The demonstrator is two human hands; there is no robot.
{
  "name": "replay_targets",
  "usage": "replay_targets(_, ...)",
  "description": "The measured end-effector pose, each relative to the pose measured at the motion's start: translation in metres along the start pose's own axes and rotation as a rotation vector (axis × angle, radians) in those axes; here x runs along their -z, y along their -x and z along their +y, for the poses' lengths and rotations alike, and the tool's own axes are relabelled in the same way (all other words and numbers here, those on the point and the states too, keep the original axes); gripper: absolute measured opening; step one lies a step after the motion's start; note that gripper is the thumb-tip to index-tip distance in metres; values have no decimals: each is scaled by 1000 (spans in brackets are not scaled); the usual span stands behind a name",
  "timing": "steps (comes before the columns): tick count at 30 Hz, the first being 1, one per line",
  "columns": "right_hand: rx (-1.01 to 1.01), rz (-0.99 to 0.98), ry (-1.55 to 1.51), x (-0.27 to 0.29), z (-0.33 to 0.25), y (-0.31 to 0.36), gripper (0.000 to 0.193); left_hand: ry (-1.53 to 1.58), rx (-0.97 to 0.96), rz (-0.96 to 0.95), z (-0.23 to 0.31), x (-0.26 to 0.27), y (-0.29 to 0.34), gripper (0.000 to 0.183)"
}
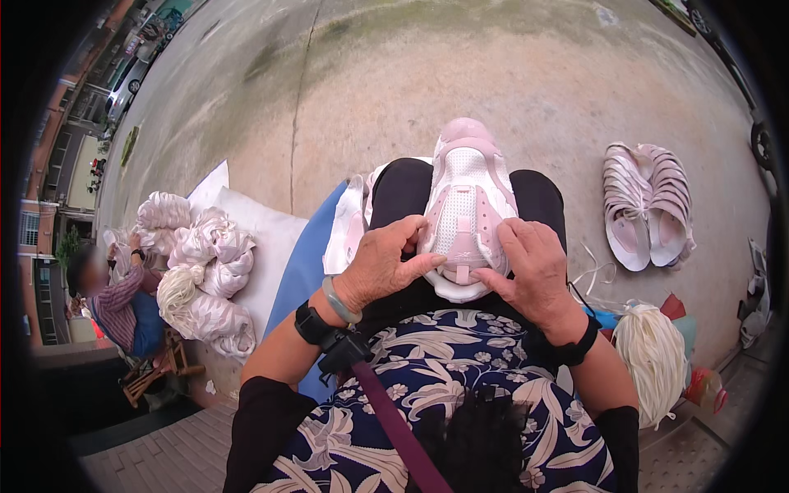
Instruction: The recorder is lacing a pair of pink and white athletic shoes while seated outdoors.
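A pink and white sneaker upper [468, 167] lies across my lap, its toe pointing away from me. No lace shows in its eyelets. My left hand [385, 261] grips the upper's left edge, with the thumb against the tongue and the fingers curled at the side. On the opposite edge my right hand [534, 267] holds it in the same way, its thumb close to the pull tab at the tongue's end. The fingertips are partly hidden behind the material. Another white and pink upper [347, 223] rests beside my left thigh.
To the right, two nested stacks of uppers [648, 201] stand on the concrete. A bundle of white shoelaces [651, 353] hangs nearer me. Bundled uppers [218, 255] are heaped on a white sheet [267, 238] at the left, where another person [127, 304] sits handling pale material.
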State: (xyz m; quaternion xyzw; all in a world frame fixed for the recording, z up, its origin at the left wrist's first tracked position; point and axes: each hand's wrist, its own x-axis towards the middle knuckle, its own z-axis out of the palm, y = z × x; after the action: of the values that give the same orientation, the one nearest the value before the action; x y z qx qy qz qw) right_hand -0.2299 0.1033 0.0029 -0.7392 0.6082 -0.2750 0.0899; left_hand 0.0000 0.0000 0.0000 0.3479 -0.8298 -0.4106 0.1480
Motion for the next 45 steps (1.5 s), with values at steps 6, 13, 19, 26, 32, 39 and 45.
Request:
replay_targets(6,110,200,59,-12,9,-11,43,-67,63,45,-5,-13,-5,41)
replay_targets(13,14,171,-187,-6,18,-15,37,-25,-82,37,1,-5,-21,39)
replay_targets(19,-29,43,-228,-10,20,-13,36,62,49,-23,-4,-8,-18,51)
replay_targets(26,52,47,-243,-21,34,7,36,82,9,-121,-5,-18,-20,60)
replay_targets(32,13,98,-177,-26,29,23,41,-195,-146,-78,0,-22,-14,60)
replay_targets(39,20,80,-250,-20,33,28,45,-358,-461,25,2,-11,9,47)
replay_targets(45,-24,27,-296,-11,37,31,44,-162,-287,-51,5,-7,11,40)
